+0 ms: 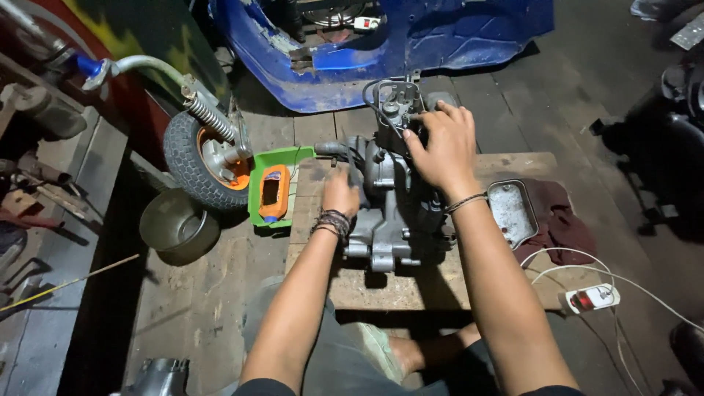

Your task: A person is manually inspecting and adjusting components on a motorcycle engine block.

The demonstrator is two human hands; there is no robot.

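The grey engine block [389, 205] stood stripped near the middle of the wooden board [513, 165], a metal cover [511, 211] already off and lying by the board's right edge; much was still bolted together. The right hand [442, 150] clasped the engine's upper part, while the left hand [340, 193] pressed its left side; whether its fingers closed I cannot tell. Around it were a dim plank floor [191, 308], a blue scooter body [381, 44] and a small wheel [202, 158].

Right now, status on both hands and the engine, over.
Left hand pressed on engine block's left side. Right hand gripping its top. Engine on wooden board; metal cover plate and green tray alongside.
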